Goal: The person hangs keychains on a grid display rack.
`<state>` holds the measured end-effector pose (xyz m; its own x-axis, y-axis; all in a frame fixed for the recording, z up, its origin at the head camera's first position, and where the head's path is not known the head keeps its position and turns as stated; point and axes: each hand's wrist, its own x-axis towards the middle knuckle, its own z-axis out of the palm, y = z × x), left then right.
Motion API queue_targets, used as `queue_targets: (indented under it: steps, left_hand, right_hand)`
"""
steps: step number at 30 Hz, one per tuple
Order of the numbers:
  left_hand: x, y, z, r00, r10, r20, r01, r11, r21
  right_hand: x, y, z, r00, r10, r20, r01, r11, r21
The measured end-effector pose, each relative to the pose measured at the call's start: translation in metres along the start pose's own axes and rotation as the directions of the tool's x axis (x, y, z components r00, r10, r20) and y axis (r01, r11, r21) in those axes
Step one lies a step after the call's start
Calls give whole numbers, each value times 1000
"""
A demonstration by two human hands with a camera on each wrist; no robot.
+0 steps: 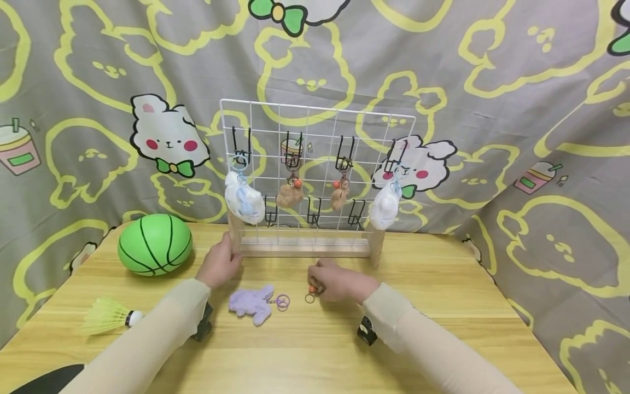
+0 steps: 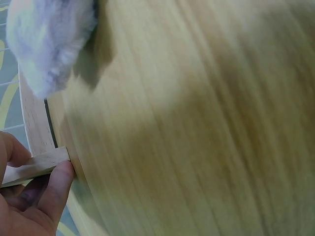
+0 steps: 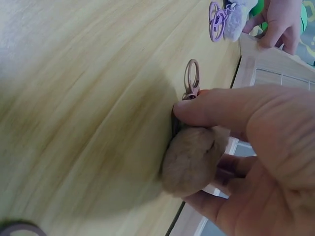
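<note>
My right hand [image 1: 336, 280] pinches a small brown plush keychain [image 3: 189, 162] just above the table; its metal ring [image 3: 193, 73] sticks out past the thumb. Most of that plush is hidden in the head view. At the rack's left end, my left hand [image 1: 220, 264] holds the wooden foot [image 2: 44, 162] between thumb and fingers. A purple plush keychain [image 1: 251, 303] lies on the table between my hands, its ring [image 1: 283, 302] toward the right. The white wire grid rack [image 1: 315, 115] carries a white plush keychain [image 1: 244, 202] at its left, two brown ones [image 1: 290, 194] mid-row, and another white one [image 1: 385, 208] at its right.
Several black hooks [image 1: 314, 212] hang on the grid, the lower ones bare. Left of the rack sits a green ball [image 1: 155, 244], with a yellow shuttlecock [image 1: 109, 317] nearer me. A dark object [image 1: 49, 380] shows at the lower left. A patterned curtain [image 1: 315, 54] stands behind the table.
</note>
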<state>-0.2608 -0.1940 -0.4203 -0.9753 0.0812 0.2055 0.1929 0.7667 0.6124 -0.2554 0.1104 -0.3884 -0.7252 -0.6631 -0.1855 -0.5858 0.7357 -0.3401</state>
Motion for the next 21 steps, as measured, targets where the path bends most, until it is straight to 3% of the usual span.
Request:
queue_targets:
  steps: [7,11,15,21]
  left_hand:
    - [0,-1,1,1000,4,-10,-4,1000,3]
    - [0,-1,1,1000,2,-11,-2,1000,-1]
    - [0,-2,1,1000,3,-15,-3,1000,-8]
    - [0,-1,0,1000,5,-10,-5,1000,-16]
  right_hand:
    - [2,-2,1,999,40,-10,-40,997,-68]
    - [0,-1,1,995,92,24,-92,995,23]
    - [-2,3,2,986,142,88,-154,976,156]
    - [-3,8,4,991,110,73,-123,971,207]
